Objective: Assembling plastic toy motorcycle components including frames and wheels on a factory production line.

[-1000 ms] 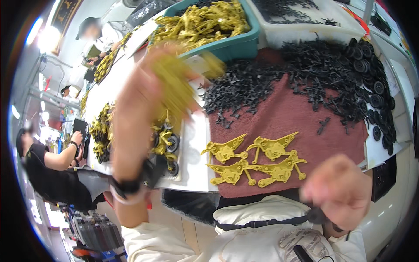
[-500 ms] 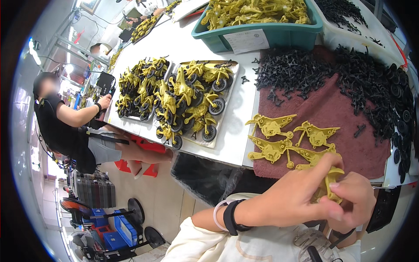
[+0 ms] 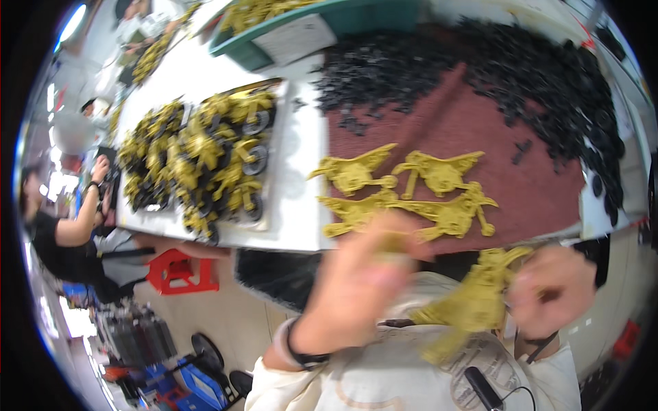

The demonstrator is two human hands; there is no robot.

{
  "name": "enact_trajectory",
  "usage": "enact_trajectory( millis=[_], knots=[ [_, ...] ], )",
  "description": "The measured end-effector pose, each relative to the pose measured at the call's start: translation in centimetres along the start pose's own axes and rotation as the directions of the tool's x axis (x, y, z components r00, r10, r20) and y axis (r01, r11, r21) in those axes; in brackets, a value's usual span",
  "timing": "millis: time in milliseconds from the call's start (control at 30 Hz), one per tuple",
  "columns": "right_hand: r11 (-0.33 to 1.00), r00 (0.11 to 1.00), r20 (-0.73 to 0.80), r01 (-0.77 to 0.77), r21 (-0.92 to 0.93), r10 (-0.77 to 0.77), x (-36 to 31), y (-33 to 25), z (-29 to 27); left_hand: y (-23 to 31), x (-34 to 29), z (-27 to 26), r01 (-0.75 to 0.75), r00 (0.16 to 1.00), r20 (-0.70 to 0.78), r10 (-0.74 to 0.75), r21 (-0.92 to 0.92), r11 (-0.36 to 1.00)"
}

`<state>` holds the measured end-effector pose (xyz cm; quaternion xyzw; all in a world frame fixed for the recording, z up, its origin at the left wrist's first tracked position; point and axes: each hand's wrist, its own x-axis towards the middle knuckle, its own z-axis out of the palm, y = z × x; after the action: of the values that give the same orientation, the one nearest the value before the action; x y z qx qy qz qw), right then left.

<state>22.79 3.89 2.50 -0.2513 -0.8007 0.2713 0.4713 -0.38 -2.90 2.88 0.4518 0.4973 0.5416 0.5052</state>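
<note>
My right hand (image 3: 554, 291) is closed on one end of a yellow plastic toy motorcycle body (image 3: 480, 291), which hangs over my lap, blurred by motion. Smeared too is my left hand (image 3: 363, 277), raised at the table's front edge, apart from that body. Something yellow shows by its fingertips, but I cannot tell if it is held. Just beyond it, several similar yellow bodies (image 3: 442, 172) lie in two rows on a maroon cloth (image 3: 521, 198).
Small black plastic parts (image 3: 384, 75) heap along the cloth's far side, with black wheels (image 3: 603, 151) at right. Trays of wheeled yellow toy motorcycles (image 3: 212, 151) stand left. Behind is a green bin (image 3: 384, 24). A person (image 3: 62, 226) and a red stool (image 3: 181, 270) are at left.
My hands, together around a yellow piece before, have moved apart. The right now has the body over my lap; the left is nearer the cloth's front. The whole view has shifted.
</note>
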Motion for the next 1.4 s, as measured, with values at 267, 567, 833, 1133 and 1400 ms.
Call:
enact_trajectory(
  millis=[267, 567, 833, 1133, 1400],
  knots=[
    [0.793, 0.708, -0.358, -0.548, 0.266, 0.609, -1.8, 3.1, -4.9, 1.4, 0.8, -2.8, -0.226, 0.958, -0.242, 0.153, -0.311, 0.923],
    [0.665, 0.605, -0.289, -0.613, 0.427, 0.742, -2.6, 5.6, -3.7, -0.5, 3.4, -0.8, -0.475, 0.878, -0.214, 0.429, -0.278, 0.835],
    [0.673, 0.638, -0.22, -0.669, 0.316, 0.737, -2.6, 5.3, -3.6, -1.0, 4.2, 1.0, -0.408, 0.877, -0.274, 0.395, 0.01, 0.913],
    [0.831, 0.835, -0.214, -0.539, -0.137, 0.507, -0.2, 3.6, -5.3, -2.0, 5.5, 3.6, -0.379, 0.924, 0.06, 0.378, -0.008, 0.926],
    [0.761, 0.776, 0.291, -0.62, 0.189, 0.56, 4.3, 3.9, -5.6, -2.5, 6.0, 4.9, -0.477, 0.878, 0.264, 0.4, 0.405, 0.78]
  ],
)
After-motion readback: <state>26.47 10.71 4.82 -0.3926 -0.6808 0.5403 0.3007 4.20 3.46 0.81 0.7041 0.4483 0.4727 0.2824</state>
